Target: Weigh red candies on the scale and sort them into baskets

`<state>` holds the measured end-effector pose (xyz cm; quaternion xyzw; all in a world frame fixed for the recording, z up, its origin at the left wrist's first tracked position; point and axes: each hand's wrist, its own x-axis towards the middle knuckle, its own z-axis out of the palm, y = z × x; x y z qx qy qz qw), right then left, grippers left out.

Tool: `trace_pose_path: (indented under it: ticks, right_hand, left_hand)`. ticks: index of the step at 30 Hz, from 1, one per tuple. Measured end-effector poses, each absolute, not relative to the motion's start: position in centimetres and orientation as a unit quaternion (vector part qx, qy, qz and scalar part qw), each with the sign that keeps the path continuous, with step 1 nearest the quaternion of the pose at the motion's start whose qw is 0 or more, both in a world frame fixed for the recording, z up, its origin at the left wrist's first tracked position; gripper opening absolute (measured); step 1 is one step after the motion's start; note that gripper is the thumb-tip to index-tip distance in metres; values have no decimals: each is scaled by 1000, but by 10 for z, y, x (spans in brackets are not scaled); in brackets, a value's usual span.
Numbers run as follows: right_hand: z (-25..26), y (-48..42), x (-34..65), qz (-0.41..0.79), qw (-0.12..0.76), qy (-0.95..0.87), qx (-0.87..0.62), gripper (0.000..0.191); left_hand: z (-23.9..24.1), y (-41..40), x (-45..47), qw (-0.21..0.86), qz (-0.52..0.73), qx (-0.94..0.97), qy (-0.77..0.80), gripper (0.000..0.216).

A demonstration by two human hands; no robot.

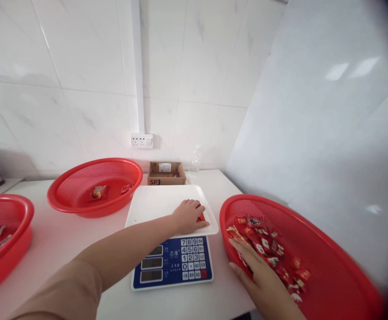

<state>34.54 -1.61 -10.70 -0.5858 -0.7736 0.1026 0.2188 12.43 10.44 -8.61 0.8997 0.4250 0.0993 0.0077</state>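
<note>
My left hand reaches over the white pan of a digital scale, its fingers curled over red wrapped snack packets. The hand covers most of those packets, so I cannot see how many there are. The scale's blue keypad panel faces me, with its displays partly under my left forearm. At the right, my right hand dips into a red plastic basket, its fingers stretched out over the small wrapped packets. Its fingertips lie against packets near the basket's left side.
Another red basket holds a few packets at the back left. A third red basket is cut off by the left edge. A cardboard box and a clear plastic bottle stand by the wall, below a socket.
</note>
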Motion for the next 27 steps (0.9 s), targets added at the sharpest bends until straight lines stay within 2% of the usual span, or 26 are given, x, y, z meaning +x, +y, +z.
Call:
trace_pose_path:
  ticks: [8, 12, 16, 19, 24, 27]
  right_hand:
    - [-116, -13, 347, 123, 235, -768, -583, 49]
    - [-120, -12, 350, 136, 238, -762, -586, 50]
    - [-121, -13, 351, 140, 239, -763, -584, 50]
    - [-120, -12, 349, 141, 251, -763, -578, 50]
    - [-101, -12, 350, 180, 257, -760, -570, 55]
    - [-79, -9, 365, 208, 215, -750, -589, 57]
  left_hand:
    - [-79, 109, 97, -12, 94, 850, 518, 34]
    - [-58, 114, 65, -36, 128, 807, 575, 31]
    - [-29, 118, -2, -77, 187, 720, 664, 37]
    - [-21, 115, -60, -67, 205, 637, 740, 44]
    - [-35, 96, -108, 22, 201, 557, 805, 72]
    - [-46, 79, -99, 21, 256, 588, 767, 69]
